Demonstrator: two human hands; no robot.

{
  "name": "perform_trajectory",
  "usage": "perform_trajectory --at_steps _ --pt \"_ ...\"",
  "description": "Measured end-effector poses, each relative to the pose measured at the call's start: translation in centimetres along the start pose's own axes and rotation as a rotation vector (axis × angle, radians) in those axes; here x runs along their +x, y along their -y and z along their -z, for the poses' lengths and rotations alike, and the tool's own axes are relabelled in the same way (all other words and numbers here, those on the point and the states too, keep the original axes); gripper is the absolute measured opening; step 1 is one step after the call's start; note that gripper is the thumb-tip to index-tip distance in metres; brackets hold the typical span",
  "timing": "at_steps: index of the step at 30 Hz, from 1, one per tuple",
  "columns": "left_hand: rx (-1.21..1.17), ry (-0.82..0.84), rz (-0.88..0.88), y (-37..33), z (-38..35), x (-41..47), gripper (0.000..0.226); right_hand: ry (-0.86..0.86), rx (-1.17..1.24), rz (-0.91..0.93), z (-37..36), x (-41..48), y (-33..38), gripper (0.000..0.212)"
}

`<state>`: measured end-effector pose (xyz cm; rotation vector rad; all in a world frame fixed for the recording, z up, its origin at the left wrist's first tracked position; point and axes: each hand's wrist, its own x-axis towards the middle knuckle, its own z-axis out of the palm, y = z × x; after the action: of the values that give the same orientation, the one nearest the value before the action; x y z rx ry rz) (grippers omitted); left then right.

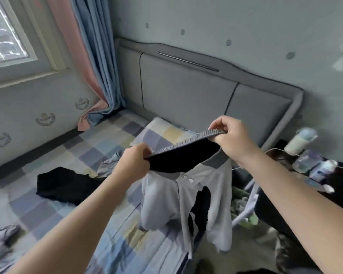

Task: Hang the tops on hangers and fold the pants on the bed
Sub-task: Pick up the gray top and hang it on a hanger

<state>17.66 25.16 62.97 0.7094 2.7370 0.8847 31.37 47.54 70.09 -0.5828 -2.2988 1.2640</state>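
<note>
The light grey pants (160, 200) hang in the air over the near edge of the bed (71, 155), held up by their ribbed waistband (188, 142). The left hand (136, 165) pinches 1 end of the band and the right hand (232, 139) pinches the other, higher up, so the band runs on a slant and gapes open onto the dark inside. The 2 legs dangle loose and uneven below, 1 bunched and the other twisted. From this, the step in hand looks like squaring the pants up before folding. To do it well, level the 2 hands, pull the band taut so front and back close flat together, and give a light shake so the legs drop straight side by side. Then lower them onto a bare patch of the checked bedcover, well apart from the black garment (65, 184) and the crumpled grey garment (109, 164) near the pillow (162, 129), legs first, so nothing rucks underneath. Soft knit like this will likely sag and skew if only 1 corner leads.
</note>
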Motion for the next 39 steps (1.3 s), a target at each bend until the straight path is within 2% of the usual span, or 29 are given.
perform_trajectory --at_steps 4,9,12,17,19,21,23,25,28,30,32,39 --pt "-0.131 0.222 -0.100 -2.6 -2.9 -1.8 0.012 -0.129 0.098 -0.094 3.6 -4.9 -1.1 0.023" --pt "-0.366 0.529 -0.162 -6.9 -7.3 -6.9 0.013 -0.286 0.154 -0.246 8.4 -13.0 -3.5 0.021" --pt "-0.442 0.722 -0.144 -9.1 -10.4 -11.1 0.024 -0.367 0.167 -0.353 10.5 -19.3 -6.0 0.019" --pt "-0.414 1.093 -0.105 -13.0 -16.0 -20.3 0.034 -0.547 0.199 -0.563 14.5 -31.6 -10.8 0.021" --pt "-0.336 1.226 -0.136 -15.2 -18.7 -24.3 0.041 -0.639 0.230 -0.632 16.5 -36.8 -12.2 0.024" --pt "-0.279 1.321 -0.212 -17.9 -21.6 -28.3 0.034 -0.744 0.272 -0.682 18.9 -42.0 -13.2 0.019" --pt "-0.270 1.367 -0.270 -21.0 -24.2 -32.3 0.032 -0.837 0.300 -0.720 21.8 -47.1 -14.0 0.014" --pt "-0.282 1.376 -0.292 -24.3 -26.2 -36.3 0.042 -0.899 0.308 -0.747 24.6 -52.1 -14.7 0.020" --pt "-0.272 1.407 -0.381 -28.9 -29.0 -41.7 0.036 -0.974 0.276 -0.765 28.8 -58.9 -15.8 0.024" --pt "-0.261 1.439 -0.432 -31.7 -30.8 -45.0 0.041 -1.023 0.257 -0.774 31.3 -62.6 -16.4 0.024" --pt "-0.284 1.443 -0.462 -34.3 -32.4 -47.9 0.049 -1.082 0.262 -0.792 33.6 -65.8 -16.6 0.022" --pt "-0.491 1.399 -0.525 -44.7 -36.3 -55.2 0.053 -1.266 0.179 -0.808 41.7 -72.6 -16.6 0.019"
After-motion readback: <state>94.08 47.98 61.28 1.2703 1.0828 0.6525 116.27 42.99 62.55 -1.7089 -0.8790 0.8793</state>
